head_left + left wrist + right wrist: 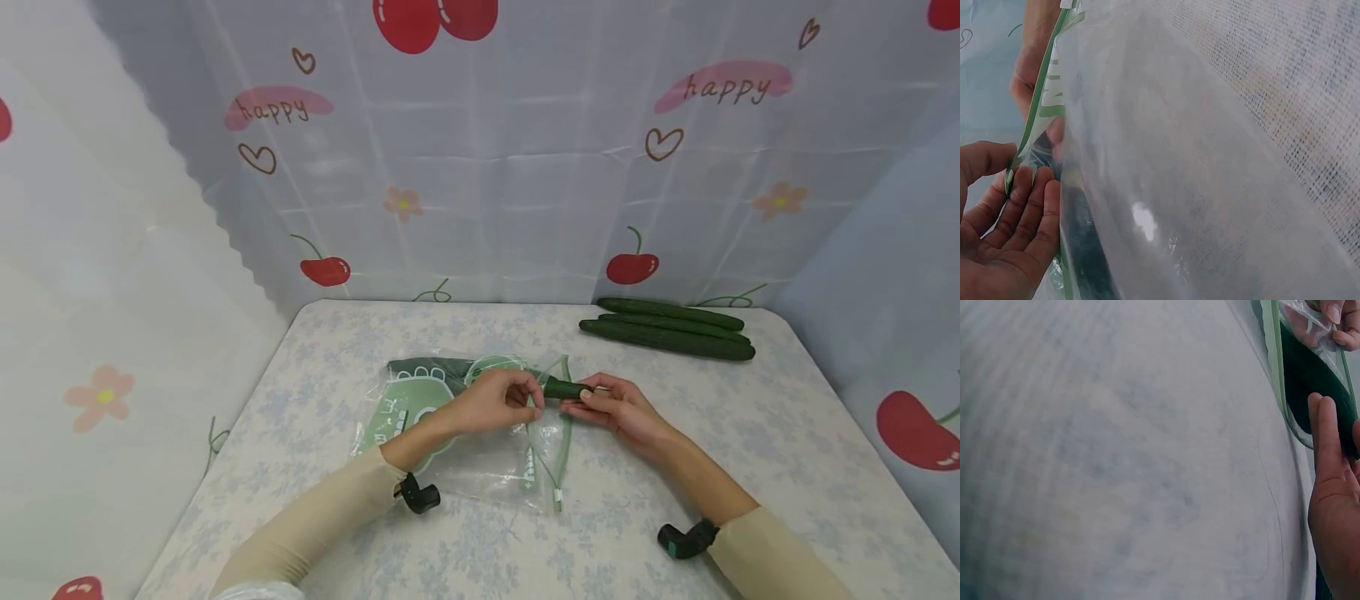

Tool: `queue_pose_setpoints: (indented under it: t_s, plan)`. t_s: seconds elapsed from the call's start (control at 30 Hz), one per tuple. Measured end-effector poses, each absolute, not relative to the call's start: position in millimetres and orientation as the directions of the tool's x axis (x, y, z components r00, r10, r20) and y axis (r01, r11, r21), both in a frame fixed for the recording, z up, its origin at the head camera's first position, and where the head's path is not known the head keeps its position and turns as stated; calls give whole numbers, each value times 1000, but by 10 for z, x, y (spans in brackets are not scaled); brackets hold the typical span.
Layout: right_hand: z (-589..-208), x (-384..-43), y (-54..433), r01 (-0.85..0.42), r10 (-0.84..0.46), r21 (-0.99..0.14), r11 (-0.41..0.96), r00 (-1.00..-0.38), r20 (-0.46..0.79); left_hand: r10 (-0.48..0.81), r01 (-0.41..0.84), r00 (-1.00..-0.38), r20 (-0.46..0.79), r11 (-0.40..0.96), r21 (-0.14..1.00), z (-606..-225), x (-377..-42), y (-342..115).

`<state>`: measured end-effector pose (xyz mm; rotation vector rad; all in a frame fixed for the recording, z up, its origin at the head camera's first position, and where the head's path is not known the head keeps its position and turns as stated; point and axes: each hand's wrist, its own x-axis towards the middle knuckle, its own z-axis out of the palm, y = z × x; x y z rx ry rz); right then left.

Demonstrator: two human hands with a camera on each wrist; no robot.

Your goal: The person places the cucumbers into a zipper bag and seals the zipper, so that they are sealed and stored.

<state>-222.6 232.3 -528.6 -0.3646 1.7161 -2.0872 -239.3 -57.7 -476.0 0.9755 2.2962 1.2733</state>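
A clear zip bag (487, 471) with green and white print lies on the table, its mouth facing right. My left hand (495, 402) pinches the green rim of the mouth between thumb and fingers; in the left wrist view that hand (1013, 219) shows the rim under its thumb. A dark green cucumber (564, 389) lies mostly inside the bag, its right end sticking out of the mouth. Around that end my right hand (618, 412) holds it, thumb on top and fingers below. The right wrist view shows the cucumber (1310, 381) passing through the bag's opening.
Several more cucumbers (667, 337) lie side by side at the table's back right. The table (315, 350) has a pale blue floral cover. A printed curtain (480, 233) stands behind it and along both sides. A small black camera sits on each wrist.
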Motion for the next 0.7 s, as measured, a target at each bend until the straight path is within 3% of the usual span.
queue_pose_setpoints:
  t_s: [0.17, 0.4, 0.7]
  plan:
    - [-5261, -2227, 2289, 78, -474, -996, 50, -876, -92, 706, 393, -708, 29, 359, 846, -4766, -2397, -580]
    - [-5146, -2257, 2193, -153, -478, -933, 327, -878, -23, 700, 393, -713, 37, 355, 848, -4791, -2403, -572]
    - [-5099, -2269, 1992, -168, -308, -817, 551, -951, -12, 690, 391, -724, 24, 381, 837, -4783, -2384, -543]
